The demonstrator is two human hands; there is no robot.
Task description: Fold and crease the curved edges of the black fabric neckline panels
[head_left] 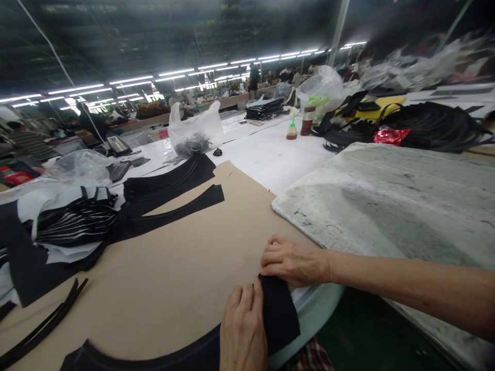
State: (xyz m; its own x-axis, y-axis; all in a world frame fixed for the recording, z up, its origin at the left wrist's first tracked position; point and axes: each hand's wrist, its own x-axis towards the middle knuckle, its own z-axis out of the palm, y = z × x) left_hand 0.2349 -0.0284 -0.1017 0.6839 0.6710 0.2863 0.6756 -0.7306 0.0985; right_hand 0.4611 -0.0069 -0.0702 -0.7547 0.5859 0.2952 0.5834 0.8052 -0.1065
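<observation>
A black fabric piece (280, 314) lies at the front edge of a beige board (166, 278), its long curved strip running off to the left along the bottom. At its upper edge, my right hand (290, 260) has its fingers curled and closed on the fabric. Just left and nearer to me, my left hand (244, 327) presses on the same piece, fingers close together and slightly bent. The fingertips of both hands nearly meet at the fabric's corner; what is under them is hidden.
More black curved pieces (170, 180) and a bundle of black-and-white strips (75, 221) lie left. A grey-white padded board (394, 201) stands right. Behind are a small glue bottle (292, 130), a plastic bag (195, 126) and coiled black strips (436, 126). People are in the distance.
</observation>
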